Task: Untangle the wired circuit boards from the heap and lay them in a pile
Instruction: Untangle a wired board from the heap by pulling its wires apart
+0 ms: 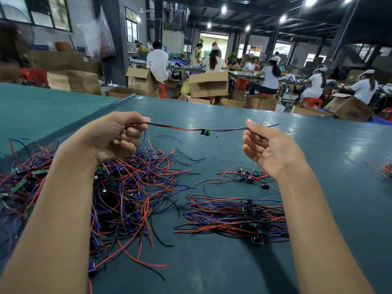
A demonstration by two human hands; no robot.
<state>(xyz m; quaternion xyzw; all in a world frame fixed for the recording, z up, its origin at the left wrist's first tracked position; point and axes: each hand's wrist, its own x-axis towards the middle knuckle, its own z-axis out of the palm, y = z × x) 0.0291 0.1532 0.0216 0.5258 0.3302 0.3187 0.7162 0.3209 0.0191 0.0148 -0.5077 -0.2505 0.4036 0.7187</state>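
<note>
I have one wired circuit board [204,132] strung out in the air between both hands, clear of the green table [318,166]. My left hand [114,136] pinches its red and black leads with curled fingers, and my right hand [269,151] pinches the blue ends between thumb and forefinger, the other fingers loose. I hold it taut, I judge, to straighten the leads and check nothing from the heap [127,183] trails along; one blue wire hangs from my left hand, and I cannot tell whether it is free. The pile [237,217], wires laid side by side, lies near my right forearm, ready to take it
</note>
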